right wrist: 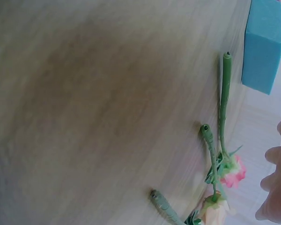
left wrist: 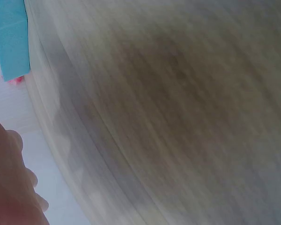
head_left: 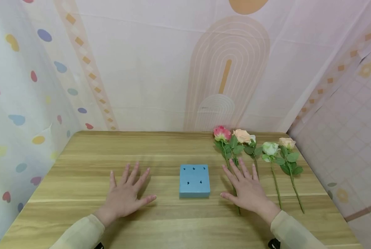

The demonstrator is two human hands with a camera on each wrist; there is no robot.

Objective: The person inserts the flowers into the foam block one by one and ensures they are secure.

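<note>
A light-blue foam block (head_left: 194, 180) with several small dark marks on its top lies between my two hands. Left of it, my left hand (head_left: 124, 197) is held palm down over the table, fingers spread and holding nothing. My right hand (head_left: 249, 192), spread the same way and holding nothing, is to the block's right, covering parts of some flower stems. Beyond its fingertips are a pink artificial flower (head_left: 222, 133), a peach rose (head_left: 242, 136) and a partly hidden white flower (head_left: 252, 139). A pale green-white flower (head_left: 270, 148) and another peach rose (head_left: 287, 143) lie farther right.
Everything lies on a wood-grain table (head_left: 148, 145). A patterned cloth (head_left: 148, 69) hangs along its far edge, with more cloth at both sides. In the right wrist view, cut stem ends (right wrist: 226, 58) point toward the near side.
</note>
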